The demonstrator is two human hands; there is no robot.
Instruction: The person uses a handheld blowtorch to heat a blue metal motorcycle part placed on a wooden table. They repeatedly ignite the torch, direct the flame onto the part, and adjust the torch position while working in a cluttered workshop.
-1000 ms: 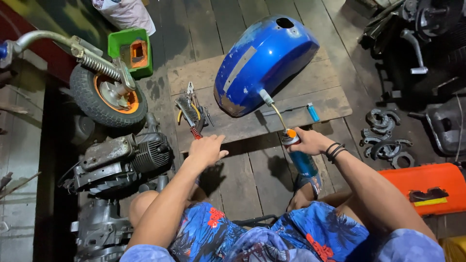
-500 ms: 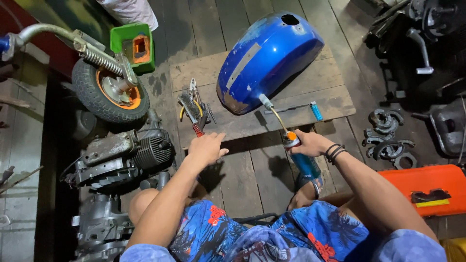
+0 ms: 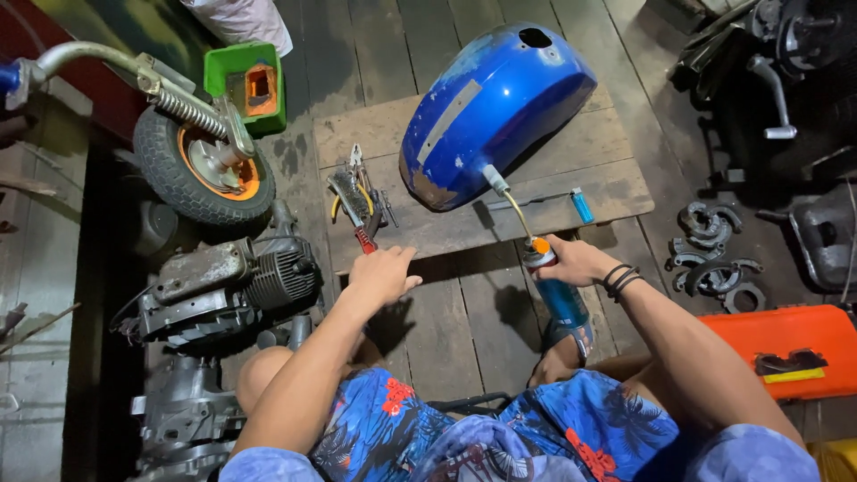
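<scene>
My right hand [image 3: 571,261] grips a blue gas torch can [image 3: 555,290] with an orange collar; its bent metal nozzle [image 3: 505,195] points at the lower edge of a blue scooter body panel [image 3: 495,103] lying on a wooden board [image 3: 607,170]. My left hand [image 3: 382,273] hovers over the board's near edge, fingers loosely apart, holding nothing. Just beyond it lie a wire brush with a red handle [image 3: 355,210] and pliers [image 3: 366,183]. A small blue lighter [image 3: 581,206] rests on the board to the right of the nozzle.
A small wheel with an orange hub on a fork [image 3: 203,165] and a green box [image 3: 248,85] stand at the left. An engine block [image 3: 228,286] sits by my left knee. Metal rings [image 3: 714,259], an orange case [image 3: 786,348] and dark machine parts [image 3: 777,80] fill the right.
The view has shifted slightly. My left hand stays by the board's near edge and my right hand keeps the torch at the blue panel.
</scene>
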